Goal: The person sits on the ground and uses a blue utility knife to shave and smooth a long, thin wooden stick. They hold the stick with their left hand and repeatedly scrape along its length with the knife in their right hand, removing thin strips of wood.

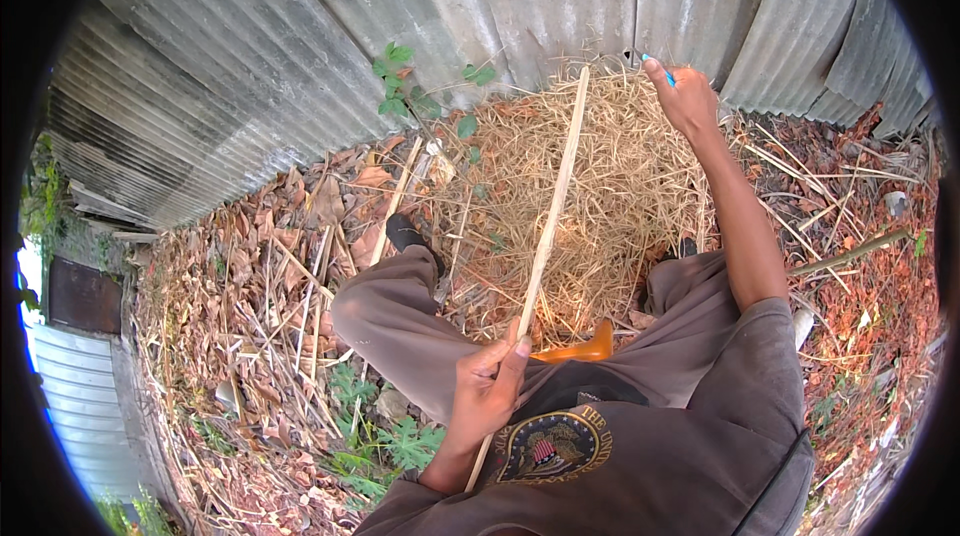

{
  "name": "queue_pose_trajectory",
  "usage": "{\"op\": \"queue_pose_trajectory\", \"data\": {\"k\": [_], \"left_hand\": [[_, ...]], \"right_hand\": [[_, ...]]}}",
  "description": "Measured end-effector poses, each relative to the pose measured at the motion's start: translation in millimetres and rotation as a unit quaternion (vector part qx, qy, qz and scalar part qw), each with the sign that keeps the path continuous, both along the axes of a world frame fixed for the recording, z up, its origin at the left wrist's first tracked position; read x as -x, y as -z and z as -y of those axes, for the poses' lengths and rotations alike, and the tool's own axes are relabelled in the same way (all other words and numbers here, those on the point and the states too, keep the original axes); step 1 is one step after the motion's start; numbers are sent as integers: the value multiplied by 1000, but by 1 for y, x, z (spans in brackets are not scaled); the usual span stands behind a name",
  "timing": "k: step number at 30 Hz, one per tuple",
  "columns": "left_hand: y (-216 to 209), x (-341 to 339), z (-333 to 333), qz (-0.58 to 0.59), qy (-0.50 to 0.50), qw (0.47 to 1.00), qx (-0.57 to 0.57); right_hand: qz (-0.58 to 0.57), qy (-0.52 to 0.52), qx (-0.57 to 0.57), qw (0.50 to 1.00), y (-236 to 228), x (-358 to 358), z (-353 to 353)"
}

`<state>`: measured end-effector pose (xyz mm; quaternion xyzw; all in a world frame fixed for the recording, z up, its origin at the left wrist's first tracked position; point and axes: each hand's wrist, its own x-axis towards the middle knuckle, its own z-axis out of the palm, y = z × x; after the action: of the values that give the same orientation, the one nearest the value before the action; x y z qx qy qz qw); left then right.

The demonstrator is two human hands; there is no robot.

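Against a curved wall of grey corrugated metal sheets (250, 66), a mound of dry straw (610, 186) is spread over ground littered with brown dead leaves (260, 276). Across the straw a long, thin, pale bamboo strip (553, 206) is held almost upright in the view, its far end pointed at the wall and its near end hidden behind the wrist and grey shirt (640, 466). Its lower part is gripped by the left hand (487, 391), fingers closed around it. Farther off, the right hand (685, 96) is closed on a small blue object (658, 64), mostly covered by the fingers and too small to identify. An orange piece (580, 348) is partly hidden in the lap.
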<state>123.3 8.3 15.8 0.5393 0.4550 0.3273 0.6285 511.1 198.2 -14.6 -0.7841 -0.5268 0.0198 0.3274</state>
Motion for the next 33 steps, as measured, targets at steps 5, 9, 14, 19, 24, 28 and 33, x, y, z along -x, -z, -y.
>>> {"op": "queue_pose_trajectory", "data": {"k": [5,9,14,19,24,28,33], "left_hand": [[5,7,-11,24,-46,999,0],[5,3,-11,4,-50,999,-10],[1,-4,-7,-28,-52,998,-37],[3,-6,2,-19,-13,1000,1],[0,-4,-8,-1,-37,999,-15],[9,-2,-8,-27,-22,998,-52],[-1,-11,-14,-40,-13,999,-31]], "right_hand": [[-11,-128,-19,992,-10,51,35],[93,-265,-60,958,-9,110,62],[142,-280,-113,943,-2,111,50],[13,-111,19,994,-6,56,19],[62,-248,-23,967,5,115,51],[124,-275,-95,949,14,115,45],[79,-204,-20,976,16,98,24]]}}
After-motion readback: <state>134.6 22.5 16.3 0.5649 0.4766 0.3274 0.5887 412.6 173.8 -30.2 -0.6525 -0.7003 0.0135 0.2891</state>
